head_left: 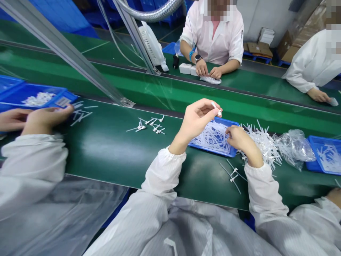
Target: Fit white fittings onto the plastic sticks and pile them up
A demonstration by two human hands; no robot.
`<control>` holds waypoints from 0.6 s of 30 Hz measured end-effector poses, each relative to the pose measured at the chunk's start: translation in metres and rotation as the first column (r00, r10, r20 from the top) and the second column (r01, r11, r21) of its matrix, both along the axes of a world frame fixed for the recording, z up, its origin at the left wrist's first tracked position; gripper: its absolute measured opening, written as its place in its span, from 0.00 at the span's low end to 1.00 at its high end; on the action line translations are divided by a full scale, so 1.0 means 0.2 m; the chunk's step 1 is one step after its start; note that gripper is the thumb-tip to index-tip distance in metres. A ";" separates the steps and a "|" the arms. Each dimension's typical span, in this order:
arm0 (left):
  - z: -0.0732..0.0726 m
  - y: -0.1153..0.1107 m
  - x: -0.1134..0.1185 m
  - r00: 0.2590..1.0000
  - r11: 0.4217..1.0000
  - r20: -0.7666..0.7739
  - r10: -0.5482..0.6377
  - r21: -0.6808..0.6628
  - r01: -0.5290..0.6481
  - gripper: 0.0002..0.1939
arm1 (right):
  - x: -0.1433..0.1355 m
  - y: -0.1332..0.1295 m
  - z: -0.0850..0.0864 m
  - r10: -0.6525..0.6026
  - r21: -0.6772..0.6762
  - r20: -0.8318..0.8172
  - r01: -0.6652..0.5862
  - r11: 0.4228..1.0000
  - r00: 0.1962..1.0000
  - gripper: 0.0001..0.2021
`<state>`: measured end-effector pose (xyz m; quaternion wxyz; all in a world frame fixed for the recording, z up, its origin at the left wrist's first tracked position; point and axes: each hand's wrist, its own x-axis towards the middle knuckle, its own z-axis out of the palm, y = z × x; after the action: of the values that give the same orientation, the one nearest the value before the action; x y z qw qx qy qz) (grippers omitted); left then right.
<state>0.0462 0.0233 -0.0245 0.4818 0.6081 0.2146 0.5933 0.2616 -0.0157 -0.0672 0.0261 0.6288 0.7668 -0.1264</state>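
Observation:
My left hand (197, 119) is raised over the left side of a blue tray (213, 150), its thumb and fingers pinching a small white plastic fitting (219, 113). Thin white plastic tubes (209, 137) fill the tray. At the tray's right rim, my right hand (241, 141) has its fingers bent together over the tubes; what they hold, if anything, is hidden. Beyond it lies a big heap of white tubes with fittings (263, 140). A few joined pieces (233, 174) rest on the green bench in front of the tray.
More joined pieces (153, 124) lie to the left. A clear plastic bag (297, 147) and another blue tray (310, 165) are on the right. A co-worker's hands (45, 119) are beside a blue bin (60, 93). Across the bench sits another person (215, 39). A metal post (80, 60) slants down.

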 end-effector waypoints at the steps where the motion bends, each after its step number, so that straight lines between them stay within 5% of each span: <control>1: 0.00 0.00 0.00 1.000 1.000 -0.009 -0.009 -0.007 0.009 0.14 | 0.04 -0.01 0.03 0.001 0.003 -0.034 -0.001 1.000 0.999 0.14; 5: -0.02 -0.01 0.02 0.996 0.996 -0.047 -0.075 -0.047 0.073 0.15 | 0.15 -0.05 0.14 -0.002 0.220 -0.377 0.092 0.971 0.926 0.04; 7: -0.03 -0.01 0.03 0.993 0.994 -0.068 -0.098 -0.064 0.094 0.14 | 0.14 -0.09 0.19 0.043 0.316 -0.667 0.230 0.921 0.744 0.06; 9: -0.04 -0.02 0.05 0.989 0.992 -0.095 -0.115 -0.068 0.109 0.14 | 0.10 -0.13 0.22 0.104 0.289 -0.882 0.353 0.890 0.460 0.09; 12: -0.04 -0.04 0.06 0.982 0.990 -0.133 -0.133 -0.060 0.126 0.14 | 0.01 -0.17 0.25 0.180 0.245 -0.965 0.416 0.876 0.189 0.12; 18: -0.03 -0.07 0.08 0.984 0.992 -0.122 -0.130 -0.010 0.129 0.11 | -0.07 -0.13 0.22 0.225 0.210 -0.974 0.389 0.897 0.006 0.17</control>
<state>0.0627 0.0102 -0.0307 0.5061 0.6553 0.2044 0.5222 0.2473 -0.0426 -0.0236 -0.6660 0.3877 0.5252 -0.3610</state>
